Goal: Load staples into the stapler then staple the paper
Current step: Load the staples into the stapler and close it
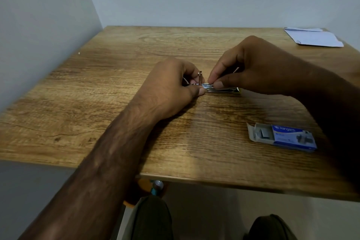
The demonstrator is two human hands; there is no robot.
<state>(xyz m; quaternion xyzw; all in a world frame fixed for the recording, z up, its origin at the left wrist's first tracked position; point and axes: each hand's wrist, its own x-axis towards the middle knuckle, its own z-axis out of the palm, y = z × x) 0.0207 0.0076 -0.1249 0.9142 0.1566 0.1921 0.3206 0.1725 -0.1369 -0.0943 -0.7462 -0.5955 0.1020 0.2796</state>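
step: loading staples | stapler (220, 89) at table (116, 84) centre, open | left hand (171, 85) grips its rear | right hand (253, 68) fingers pinch staples into channel | paper (315, 38) at 1 o'clock | next: seat strip, close pusher

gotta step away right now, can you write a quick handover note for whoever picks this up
Left hand: steadies the left end of the opened stapler at mid-table.
Right hand: fingers pinch at the stapler's metal channel, apparently seating staples; the strip itself is too small to tell.
Staple box: open, near right on the table.
Paper: far right corner, untouched.
Done: box opened, stapler opened.
Left: finish loading, close the stapler, fetch the paper, staple it.
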